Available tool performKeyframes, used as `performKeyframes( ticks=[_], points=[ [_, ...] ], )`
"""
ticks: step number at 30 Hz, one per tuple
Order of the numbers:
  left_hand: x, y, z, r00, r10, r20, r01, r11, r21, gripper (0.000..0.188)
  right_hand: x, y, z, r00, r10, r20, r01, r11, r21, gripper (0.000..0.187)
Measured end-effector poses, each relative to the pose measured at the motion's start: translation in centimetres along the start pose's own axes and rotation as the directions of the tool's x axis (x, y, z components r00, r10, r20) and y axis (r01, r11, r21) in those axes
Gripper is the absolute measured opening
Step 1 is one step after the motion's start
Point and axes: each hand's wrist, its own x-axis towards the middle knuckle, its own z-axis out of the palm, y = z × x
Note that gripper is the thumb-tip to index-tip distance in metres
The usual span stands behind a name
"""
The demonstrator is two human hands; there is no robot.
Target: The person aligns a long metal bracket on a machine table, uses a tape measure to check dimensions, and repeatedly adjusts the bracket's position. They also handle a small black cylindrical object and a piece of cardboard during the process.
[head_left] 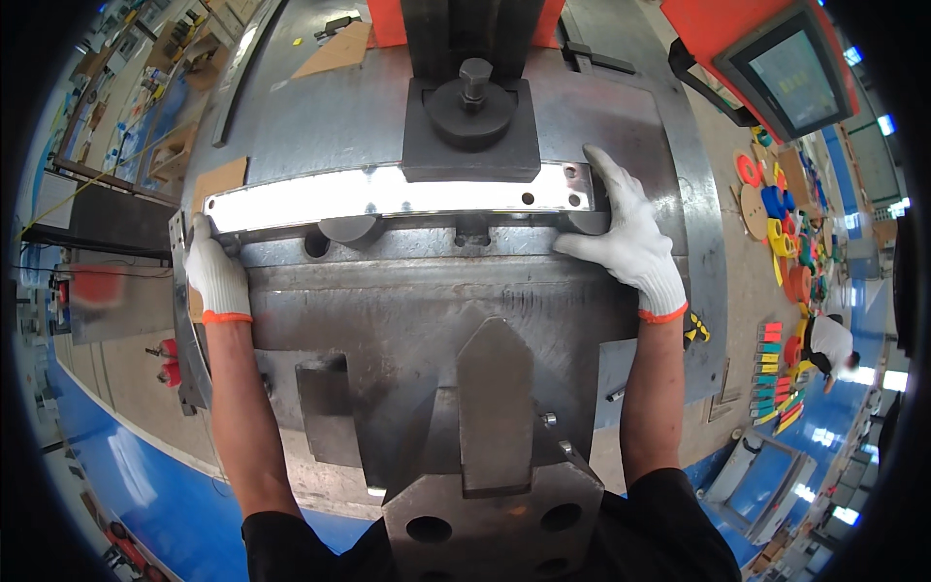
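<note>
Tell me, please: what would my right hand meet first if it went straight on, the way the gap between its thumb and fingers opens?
Most likely the right end of the shiny metal strip, just left of the spread right hand. Depth is unclear, so they may already touch.

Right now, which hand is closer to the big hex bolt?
Right. The right hand is at the shiny metal strip's right end, below and right of the hex bolt in view; the left hand is much farther left, at the strip's other end.
</note>
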Motion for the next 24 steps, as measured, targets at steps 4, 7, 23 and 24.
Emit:
performKeyframes(
  ticks=[4, 7, 23, 24],
  points=[
    [0.1, 0.1, 0.4, 0.997, -0.018, -0.080, 0.017, 1.000, -0.015, 0.017, 0.4, -0.4, -0.2, 0.999, -0.012, 0.030, 0.012, 1.000, 0.001, 0.099],
    [0.4, -0.1, -0.1, 0.993, -0.040, -0.109, 0.042, 0.999, 0.023, 0.020, 0.3, -0.2, 0.1, 0.999, -0.053, 0.001, 0.053, 0.999, -0.004, 0.097],
    [-1.1, 1.1, 2.1, 0.981, -0.015, -0.195, 0.020, 1.000, 0.022, 0.017, -0.1, 0.8, 0.8, 0.986, -0.151, -0.075, 0.149, 0.988, -0.032, 0.094],
    [-1.1, 1.1, 2.1, 0.981, -0.005, -0.195, 0.009, 1.000, 0.020, 0.017, -0.2, 0.8, 0.8, 0.988, -0.140, -0.071, 0.138, 0.990, -0.028, 0.094]
  ],
)
